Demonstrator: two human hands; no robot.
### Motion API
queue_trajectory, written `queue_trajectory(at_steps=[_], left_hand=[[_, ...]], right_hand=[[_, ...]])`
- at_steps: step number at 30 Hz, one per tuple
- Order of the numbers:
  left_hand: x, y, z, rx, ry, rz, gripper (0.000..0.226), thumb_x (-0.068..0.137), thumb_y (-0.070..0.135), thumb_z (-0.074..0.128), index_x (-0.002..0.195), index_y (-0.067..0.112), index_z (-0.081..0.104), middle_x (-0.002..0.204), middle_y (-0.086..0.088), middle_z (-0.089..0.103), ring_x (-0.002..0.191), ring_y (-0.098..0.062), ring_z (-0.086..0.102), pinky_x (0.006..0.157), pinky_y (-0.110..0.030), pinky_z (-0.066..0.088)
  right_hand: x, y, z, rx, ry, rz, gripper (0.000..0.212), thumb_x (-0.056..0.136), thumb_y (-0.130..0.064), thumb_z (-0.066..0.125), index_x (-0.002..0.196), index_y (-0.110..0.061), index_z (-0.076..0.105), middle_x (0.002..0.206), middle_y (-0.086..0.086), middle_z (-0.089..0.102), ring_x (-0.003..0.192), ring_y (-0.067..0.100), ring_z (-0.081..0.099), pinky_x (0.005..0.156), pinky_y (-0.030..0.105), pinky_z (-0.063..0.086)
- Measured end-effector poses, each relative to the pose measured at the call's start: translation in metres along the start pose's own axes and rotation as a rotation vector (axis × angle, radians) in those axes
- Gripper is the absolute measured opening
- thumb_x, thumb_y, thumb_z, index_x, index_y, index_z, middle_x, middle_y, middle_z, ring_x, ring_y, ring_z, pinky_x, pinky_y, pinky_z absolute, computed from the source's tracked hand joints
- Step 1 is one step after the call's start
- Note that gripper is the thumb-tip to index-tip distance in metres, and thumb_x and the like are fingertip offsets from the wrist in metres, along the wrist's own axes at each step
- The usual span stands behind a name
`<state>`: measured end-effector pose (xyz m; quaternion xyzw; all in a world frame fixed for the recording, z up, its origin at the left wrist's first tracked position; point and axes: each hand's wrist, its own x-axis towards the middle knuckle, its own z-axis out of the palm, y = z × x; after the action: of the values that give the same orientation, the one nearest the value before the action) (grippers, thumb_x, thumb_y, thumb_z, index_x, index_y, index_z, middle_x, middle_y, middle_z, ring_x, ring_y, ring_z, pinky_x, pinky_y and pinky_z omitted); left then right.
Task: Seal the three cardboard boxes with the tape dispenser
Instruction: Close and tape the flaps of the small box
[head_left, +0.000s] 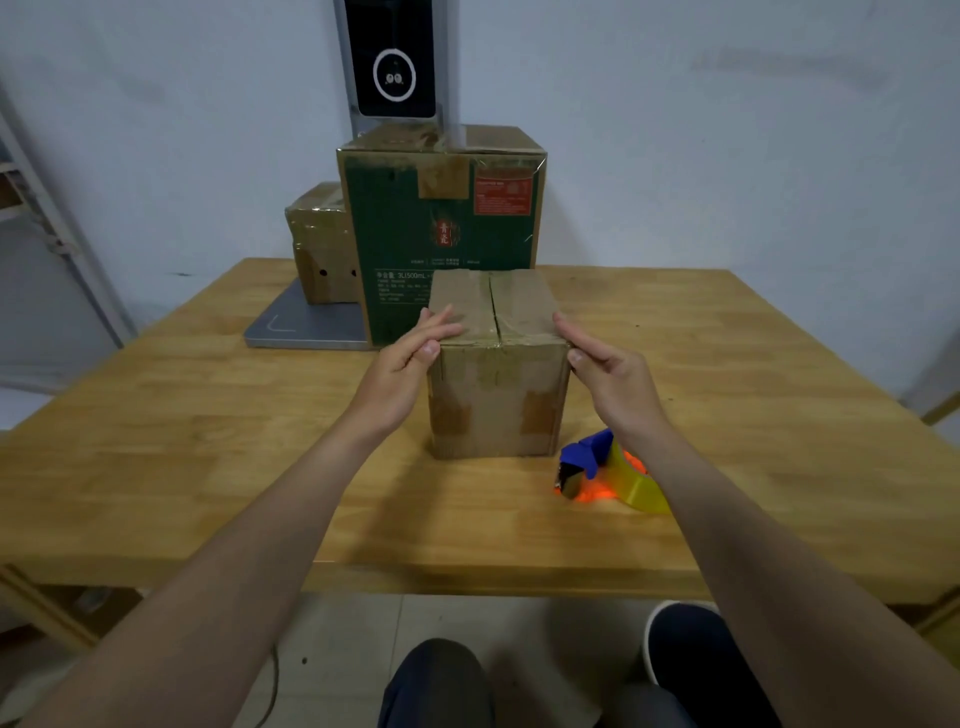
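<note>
A small brown cardboard box (496, 384) stands on the wooden table (208, 441), its two top flaps folded down and meeting at a middle seam. My left hand (410, 358) touches the box's upper left edge with straight fingers. My right hand (608, 369) touches the upper right edge the same way. A tape dispenser (608, 475), blue, yellow and orange, lies on the table just right of the box, under my right forearm. Behind stand a tall green box (441, 234) and a smaller brown box (322, 249) wrapped in tape.
A grey stand base (306, 327) sits at the back left under the small taped box, with a dark screen (392, 57) on a post above. A white wall is behind. The table's front edge is near my knees.
</note>
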<state>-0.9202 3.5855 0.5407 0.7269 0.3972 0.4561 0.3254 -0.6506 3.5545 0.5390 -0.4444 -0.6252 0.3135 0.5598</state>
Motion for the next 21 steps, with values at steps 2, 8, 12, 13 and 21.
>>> queue_trajectory(at_steps=[2, 8, 12, 13, 21], left_hand=[[0.000, 0.014, -0.002, 0.041, 0.038, -0.044, 0.039, 0.110, 0.016, 0.039, 0.139, 0.030, 0.061, 0.156, 0.013, 0.044, 0.151, 0.000, 0.023, 0.125, -0.035, 0.023], [-0.004, 0.052, 0.006, 0.734, 0.197, -0.096, 0.035, 0.104, 0.036, 0.045, 0.132, 0.039, 0.066, 0.143, 0.012, 0.059, 0.150, -0.022, 0.033, 0.119, -0.066, -0.004], [-0.011, 0.081, 0.019, 0.772, 0.049, -0.100, 0.047, 0.092, 0.069, 0.052, 0.126, 0.040, 0.069, 0.121, 0.015, 0.070, 0.115, -0.015, 0.062, 0.106, -0.052, 0.046], [-0.011, 0.084, 0.019, 0.785, 0.004, -0.111, 0.047, 0.090, 0.068, 0.057, 0.126, 0.040, 0.068, 0.121, 0.015, 0.070, 0.113, -0.014, 0.063, 0.098, -0.045, 0.051], [-0.018, 0.107, -0.044, 0.641, -0.384, -0.254, 0.047, 0.080, 0.021, 0.074, 0.121, 0.043, 0.066, 0.107, 0.030, 0.055, 0.097, 0.004, 0.054, 0.072, -0.014, 0.040]], right_hand=[[-0.002, -0.009, 0.000, 0.002, -0.002, 0.002, 0.035, 0.098, 0.000, 0.058, 0.129, -0.011, 0.067, 0.132, -0.009, 0.066, 0.127, -0.001, 0.055, 0.113, 0.031, 0.043], [-0.013, -0.035, 0.014, -0.013, -0.076, -0.109, 0.023, 0.093, 0.011, 0.057, 0.104, 0.002, 0.075, 0.102, 0.005, 0.078, 0.105, 0.016, 0.072, 0.095, 0.027, 0.054], [0.005, -0.053, 0.026, -0.236, -0.129, -0.214, 0.027, 0.094, 0.002, 0.059, 0.108, -0.012, 0.077, 0.103, -0.008, 0.076, 0.102, 0.005, 0.069, 0.091, 0.021, 0.054], [0.012, -0.056, 0.029, -0.279, -0.108, -0.209, 0.029, 0.095, 0.000, 0.058, 0.108, -0.017, 0.077, 0.104, -0.012, 0.074, 0.102, 0.001, 0.067, 0.091, 0.020, 0.053], [0.049, -0.054, 0.044, -0.803, -0.351, -0.042, 0.049, 0.098, -0.051, 0.055, 0.145, -0.037, 0.052, 0.159, -0.009, 0.038, 0.147, 0.015, 0.029, 0.120, 0.040, 0.023]])
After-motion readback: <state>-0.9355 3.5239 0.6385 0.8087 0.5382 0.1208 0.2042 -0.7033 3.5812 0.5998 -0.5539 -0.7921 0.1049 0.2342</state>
